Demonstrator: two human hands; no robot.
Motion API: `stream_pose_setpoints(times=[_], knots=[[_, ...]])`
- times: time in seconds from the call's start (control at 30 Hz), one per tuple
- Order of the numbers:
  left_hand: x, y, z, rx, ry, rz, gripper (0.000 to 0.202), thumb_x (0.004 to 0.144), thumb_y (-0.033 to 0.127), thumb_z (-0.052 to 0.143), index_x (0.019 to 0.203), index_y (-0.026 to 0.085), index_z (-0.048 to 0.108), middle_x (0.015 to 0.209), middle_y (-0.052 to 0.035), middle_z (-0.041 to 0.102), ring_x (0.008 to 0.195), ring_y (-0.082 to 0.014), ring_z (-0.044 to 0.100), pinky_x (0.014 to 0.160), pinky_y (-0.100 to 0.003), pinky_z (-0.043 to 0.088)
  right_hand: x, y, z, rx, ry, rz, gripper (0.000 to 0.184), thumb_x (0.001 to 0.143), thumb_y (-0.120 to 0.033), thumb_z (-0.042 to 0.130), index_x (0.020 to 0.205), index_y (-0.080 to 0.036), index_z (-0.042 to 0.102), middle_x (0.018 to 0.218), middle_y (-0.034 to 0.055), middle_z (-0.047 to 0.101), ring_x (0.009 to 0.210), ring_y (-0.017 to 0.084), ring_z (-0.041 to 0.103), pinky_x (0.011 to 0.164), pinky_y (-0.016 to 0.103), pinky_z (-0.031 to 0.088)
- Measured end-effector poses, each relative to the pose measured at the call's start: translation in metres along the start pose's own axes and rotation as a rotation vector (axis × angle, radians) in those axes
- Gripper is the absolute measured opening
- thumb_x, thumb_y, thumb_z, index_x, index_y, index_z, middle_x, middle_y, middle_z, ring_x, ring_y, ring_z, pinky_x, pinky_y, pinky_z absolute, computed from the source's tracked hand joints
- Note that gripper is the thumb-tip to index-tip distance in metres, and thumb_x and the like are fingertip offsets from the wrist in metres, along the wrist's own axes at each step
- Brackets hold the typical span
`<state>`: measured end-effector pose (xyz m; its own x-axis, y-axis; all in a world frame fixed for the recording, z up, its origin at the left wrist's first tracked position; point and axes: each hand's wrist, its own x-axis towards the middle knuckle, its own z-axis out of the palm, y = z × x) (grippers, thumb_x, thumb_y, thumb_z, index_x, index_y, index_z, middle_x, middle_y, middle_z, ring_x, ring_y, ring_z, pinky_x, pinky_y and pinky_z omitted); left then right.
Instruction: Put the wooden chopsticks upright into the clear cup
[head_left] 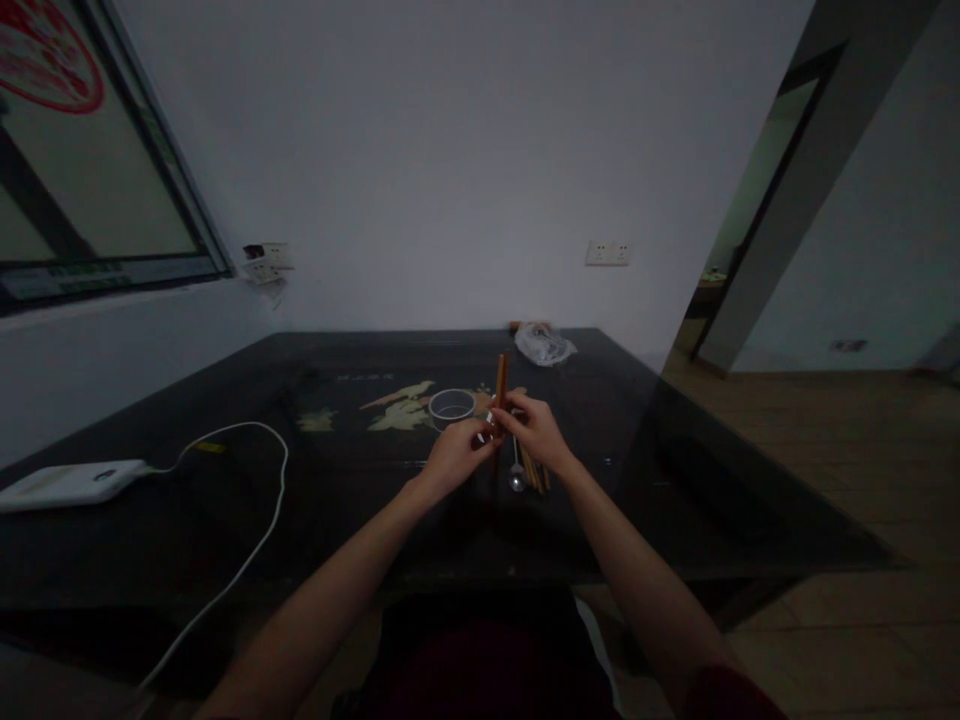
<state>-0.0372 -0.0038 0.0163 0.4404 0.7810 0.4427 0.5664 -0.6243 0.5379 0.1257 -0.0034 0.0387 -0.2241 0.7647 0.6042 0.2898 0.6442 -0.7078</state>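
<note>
Chopsticks (502,375), brown: at least two, close together and standing nearly upright above the dark table (630,520), between the two hands.

Left hand (454,453): fingers drawn in, thumb and fingertips closed about the lower part of the sticks; a small pale item shows at the fingertips, too blurred to identify.

Right hand (536,432): thumb and fingers pinched together on the same sticks, slightly higher.

Adjacent: metal spoon (517,479) and loose sticks (535,472) below the right hand; round container (452,404) just beyond the left.

Far edge: clear plastic bag (543,344).

Step in hand, as judged: two-handed handling or aligning of the bunch. Next move calls for steady fingertip pressure, keeping the sticks together.
</note>
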Motion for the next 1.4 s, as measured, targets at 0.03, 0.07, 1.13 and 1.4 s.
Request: stream_pose_setpoints(times=[0.03, 0.07, 1.13, 1.4], knots=[[0.0, 0.0, -0.001, -0.02, -0.002, 0.014, 0.02, 0.084, 0.031, 0.055, 0.085, 0.015, 0.067, 0.082, -0.0039, 0.068, 0.069, -0.0147, 0.058, 0.065, -0.023, 0.042, 0.0, 0.0, 0.0, -0.019, -0.018, -0.012, 0.022, 0.083, -0.036, 0.056, 0.088, -0.017, 0.066, 0.076, 0.0031, 0.063, 0.067, 0.015, 0.058, 0.059, 0.023, 0.047], [0.0, -0.001, -0.002, -0.038, -0.009, 0.021, 0.019, 0.084, 0.03, 0.055, 0.084, 0.015, 0.067, 0.08, -0.0039, 0.068, 0.069, -0.0146, 0.058, 0.065, -0.023, 0.042, -0.001, 0.0, 0.001, -0.03, -0.031, -0.021, 0.022, 0.083, -0.036, 0.056, 0.089, -0.017, 0.066, 0.076, 0.0031, 0.064, 0.067, 0.015, 0.057, 0.059, 0.022, 0.046], [-0.012, -0.012, -0.068, 0.07, 0.412, 0.13, 0.018, 0.087, 0.03, 0.051, 0.087, 0.018, 0.065, 0.079, -0.0021, 0.066, 0.071, -0.0139, 0.06, 0.07, -0.026, 0.047, -0.002, 0.004, -0.002, -0.029, 0.08, 0.05, 0.019, 0.079, -0.032, 0.062, 0.086, -0.016, 0.07, 0.078, 0.0056, 0.07, 0.069, 0.018, 0.065, 0.057, 0.024, 0.049], [-0.01, -0.07, -0.044, -0.205, 0.482, 0.0, 0.046, 0.083, 0.037, 0.055, 0.124, 0.022, 0.043, 0.127, -0.0102, 0.047, 0.119, -0.0219, 0.046, 0.099, -0.04, 0.041, -0.002, 0.002, -0.002, -0.037, 0.084, 0.065, 0.02, 0.079, -0.032, 0.062, 0.086, -0.015, 0.069, 0.078, 0.0059, 0.071, 0.067, 0.017, 0.065, 0.057, 0.024, 0.049]])
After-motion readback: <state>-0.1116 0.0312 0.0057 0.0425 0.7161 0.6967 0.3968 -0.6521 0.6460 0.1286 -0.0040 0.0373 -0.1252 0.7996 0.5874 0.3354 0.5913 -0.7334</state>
